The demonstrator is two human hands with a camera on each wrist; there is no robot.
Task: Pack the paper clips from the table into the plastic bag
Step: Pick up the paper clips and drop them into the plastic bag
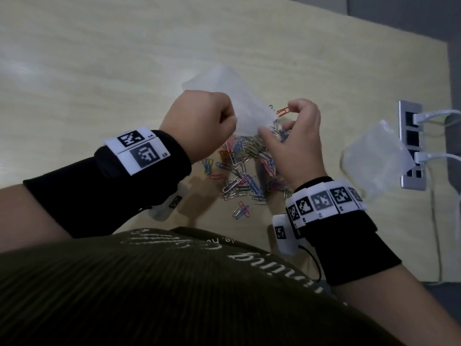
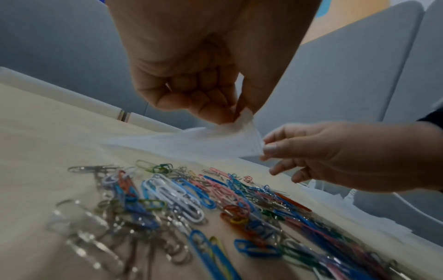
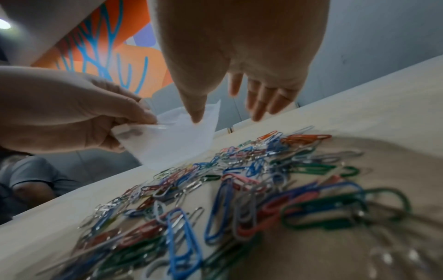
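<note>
A translucent plastic bag (image 1: pixel 224 88) is lifted at its near edge above the table (image 1: pixel 99 71); its far end lies on the wood. My left hand (image 1: pixel 232 121) is curled in a fist and pinches one side of the bag's (image 2: pixel 191 144) mouth. My right hand (image 1: pixel 277 121) holds the opposite edge between thumb and index finger, the other fingers spread loosely. A loose heap of coloured and silver paper clips (image 1: pixel 244 171) lies on the table just below and nearer than both hands. In the right wrist view the bag (image 3: pixel 172 144) hangs over the clips (image 3: pixel 239 189).
A second crumpled plastic bag (image 1: pixel 374 156) lies to the right, beside a metal socket panel (image 1: pixel 411 146) with white cables (image 1: pixel 434 116) plugged in. The table's right edge runs just past the panel. A seated person's grey sleeve (image 3: pixel 31 176) shows beyond the far edge.
</note>
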